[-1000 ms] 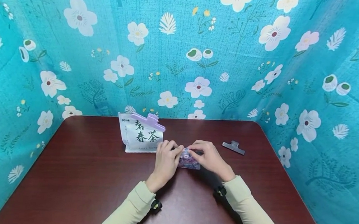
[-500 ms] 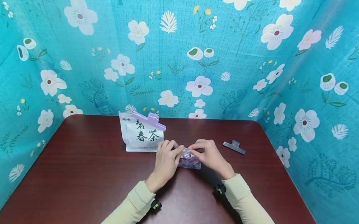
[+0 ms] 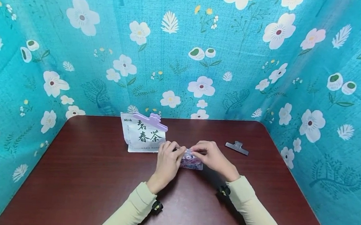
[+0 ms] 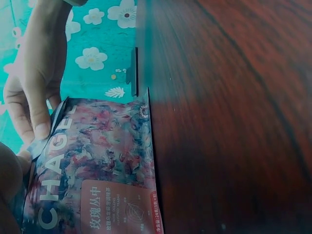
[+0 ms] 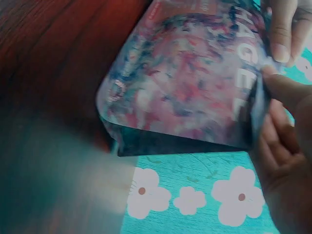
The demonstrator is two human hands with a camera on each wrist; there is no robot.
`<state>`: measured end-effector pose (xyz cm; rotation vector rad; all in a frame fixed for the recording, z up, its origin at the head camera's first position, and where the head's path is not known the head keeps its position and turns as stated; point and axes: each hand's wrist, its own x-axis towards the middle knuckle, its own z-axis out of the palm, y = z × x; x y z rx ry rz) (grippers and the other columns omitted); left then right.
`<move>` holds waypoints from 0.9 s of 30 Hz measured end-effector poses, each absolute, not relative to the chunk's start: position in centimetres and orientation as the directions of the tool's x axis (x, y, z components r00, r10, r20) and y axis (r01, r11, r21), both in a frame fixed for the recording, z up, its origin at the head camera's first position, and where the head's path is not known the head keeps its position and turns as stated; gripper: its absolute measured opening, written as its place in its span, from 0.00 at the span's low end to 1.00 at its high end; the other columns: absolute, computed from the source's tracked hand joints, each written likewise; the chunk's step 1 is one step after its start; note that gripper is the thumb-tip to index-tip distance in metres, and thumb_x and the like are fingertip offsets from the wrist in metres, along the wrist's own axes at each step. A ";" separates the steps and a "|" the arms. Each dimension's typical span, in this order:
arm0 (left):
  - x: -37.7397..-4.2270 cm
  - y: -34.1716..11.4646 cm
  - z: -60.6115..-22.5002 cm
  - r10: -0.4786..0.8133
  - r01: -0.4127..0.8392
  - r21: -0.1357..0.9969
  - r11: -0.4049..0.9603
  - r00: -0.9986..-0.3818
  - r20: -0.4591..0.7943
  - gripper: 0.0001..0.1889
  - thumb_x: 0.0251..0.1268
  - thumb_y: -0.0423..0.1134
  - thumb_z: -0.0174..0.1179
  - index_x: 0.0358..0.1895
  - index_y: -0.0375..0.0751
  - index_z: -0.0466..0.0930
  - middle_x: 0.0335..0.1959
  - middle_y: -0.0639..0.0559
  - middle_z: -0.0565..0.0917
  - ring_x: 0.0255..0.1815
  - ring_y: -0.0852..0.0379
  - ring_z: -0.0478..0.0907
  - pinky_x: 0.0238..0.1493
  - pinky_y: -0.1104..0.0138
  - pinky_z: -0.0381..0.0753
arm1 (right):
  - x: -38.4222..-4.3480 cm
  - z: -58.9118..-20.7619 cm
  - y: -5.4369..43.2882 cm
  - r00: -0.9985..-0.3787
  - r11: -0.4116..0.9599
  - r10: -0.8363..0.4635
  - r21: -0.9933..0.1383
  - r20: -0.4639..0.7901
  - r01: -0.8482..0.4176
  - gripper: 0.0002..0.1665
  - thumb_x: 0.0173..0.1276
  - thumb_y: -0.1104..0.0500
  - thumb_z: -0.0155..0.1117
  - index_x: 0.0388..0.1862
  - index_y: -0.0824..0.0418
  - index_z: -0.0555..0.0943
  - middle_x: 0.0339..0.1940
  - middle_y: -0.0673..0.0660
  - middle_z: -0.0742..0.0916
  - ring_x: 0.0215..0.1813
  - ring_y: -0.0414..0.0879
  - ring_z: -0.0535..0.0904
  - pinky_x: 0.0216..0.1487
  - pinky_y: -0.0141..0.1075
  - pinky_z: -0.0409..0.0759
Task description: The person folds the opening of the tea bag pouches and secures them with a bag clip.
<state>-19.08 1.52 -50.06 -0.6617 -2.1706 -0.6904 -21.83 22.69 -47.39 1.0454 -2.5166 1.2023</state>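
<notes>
A tea pouch [image 3: 192,162] with a pink and blue painted pattern and pale CHAGEE lettering stands on the table between both hands. My left hand [image 3: 167,163] pinches its top edge on the left side. Close beside it, the right hand [image 3: 215,161] pinches the same edge with thumb and fingers. In the left wrist view, the pouch [image 4: 105,146] shows its printed front and a pink label. Seen from the right wrist, the pouch [image 5: 180,87] has its side fold and dark base showing, and the right thumb nearly meets the left one at the top edge.
A white tea bag [image 3: 143,141] with dark characters stands behind the left hand, its top folded under a purple clip [image 3: 151,121]. Beyond the right hand lies a dark grey clip [image 3: 237,147] on the brown table [image 3: 95,187]. A flowered blue curtain [image 3: 179,61] surrounds the table's back and sides.
</notes>
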 end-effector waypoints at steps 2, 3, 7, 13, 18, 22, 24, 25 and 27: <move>-19.1 1.6 -50.0 0.231 0.642 0.269 0.718 -0.585 0.777 0.05 0.69 0.41 0.64 0.40 0.48 0.90 0.33 0.54 0.80 0.36 0.50 0.73 0.50 0.54 0.71 | -21.7 -47.2 22.8 -0.743 0.443 -0.537 -0.616 0.400 -0.652 0.13 0.67 0.67 0.70 0.46 0.53 0.90 0.39 0.47 0.89 0.40 0.37 0.84 0.42 0.36 0.85; -19.1 1.6 -50.0 0.228 0.641 0.272 0.717 -0.585 0.778 0.05 0.68 0.41 0.65 0.40 0.48 0.90 0.33 0.53 0.80 0.36 0.50 0.73 0.50 0.54 0.70 | -21.7 -47.1 22.9 -0.741 0.454 -0.542 -0.604 0.396 -0.655 0.13 0.68 0.67 0.69 0.46 0.53 0.90 0.39 0.46 0.89 0.40 0.37 0.83 0.42 0.35 0.84; -19.2 1.8 -50.0 0.222 0.650 0.273 0.709 -0.574 0.788 0.04 0.68 0.40 0.65 0.39 0.47 0.89 0.32 0.53 0.80 0.35 0.50 0.73 0.49 0.53 0.70 | -21.6 -46.9 22.8 -0.709 0.498 -0.548 -0.507 0.444 -0.703 0.14 0.66 0.71 0.69 0.44 0.54 0.91 0.36 0.47 0.89 0.34 0.35 0.80 0.36 0.32 0.80; -19.3 1.8 -50.0 0.223 0.658 0.272 0.702 -0.566 0.794 0.05 0.68 0.40 0.65 0.38 0.46 0.90 0.32 0.53 0.80 0.35 0.49 0.73 0.49 0.53 0.70 | -21.8 -47.3 22.6 -0.667 0.495 -0.540 -0.448 0.513 -0.745 0.13 0.63 0.72 0.70 0.42 0.58 0.91 0.33 0.49 0.89 0.31 0.35 0.79 0.32 0.30 0.78; -19.3 1.6 -50.1 0.232 0.656 0.280 0.701 -0.580 0.781 0.05 0.68 0.40 0.65 0.39 0.47 0.89 0.32 0.53 0.79 0.36 0.50 0.73 0.49 0.54 0.70 | -21.8 -47.5 23.1 -0.710 0.456 -0.536 -0.552 0.456 -0.698 0.13 0.65 0.69 0.72 0.46 0.56 0.90 0.38 0.48 0.90 0.38 0.36 0.84 0.39 0.33 0.84; -19.2 1.6 -50.1 0.244 0.662 0.268 0.701 -0.575 0.781 0.05 0.69 0.40 0.64 0.39 0.48 0.89 0.32 0.53 0.79 0.36 0.51 0.72 0.48 0.54 0.70 | -21.7 -47.5 23.7 -0.721 0.429 -0.535 -0.593 0.441 -0.681 0.14 0.61 0.69 0.75 0.45 0.57 0.90 0.37 0.49 0.90 0.38 0.37 0.85 0.41 0.34 0.86; -19.2 1.7 -50.1 0.244 0.664 0.263 0.700 -0.568 0.786 0.04 0.69 0.40 0.65 0.39 0.48 0.89 0.32 0.53 0.79 0.36 0.51 0.72 0.48 0.54 0.70 | -21.7 -47.6 23.9 -0.707 0.420 -0.539 -0.581 0.458 -0.697 0.12 0.61 0.70 0.75 0.43 0.58 0.91 0.35 0.52 0.90 0.37 0.38 0.85 0.39 0.33 0.86; -19.2 1.7 -50.0 0.242 0.666 0.262 0.699 -0.565 0.789 0.04 0.68 0.40 0.65 0.39 0.47 0.89 0.32 0.53 0.79 0.36 0.50 0.73 0.48 0.53 0.70 | -21.8 -47.6 23.9 -0.693 0.418 -0.540 -0.563 0.477 -0.713 0.11 0.61 0.70 0.74 0.41 0.59 0.91 0.34 0.53 0.90 0.35 0.38 0.84 0.37 0.33 0.85; -19.2 1.9 -49.9 0.240 0.667 0.263 0.697 -0.563 0.791 0.04 0.68 0.39 0.66 0.38 0.47 0.89 0.32 0.53 0.79 0.35 0.50 0.73 0.48 0.54 0.70 | -22.0 -47.7 24.0 -0.670 0.416 -0.540 -0.531 0.510 -0.739 0.10 0.61 0.71 0.74 0.39 0.60 0.91 0.32 0.55 0.90 0.34 0.39 0.84 0.34 0.32 0.84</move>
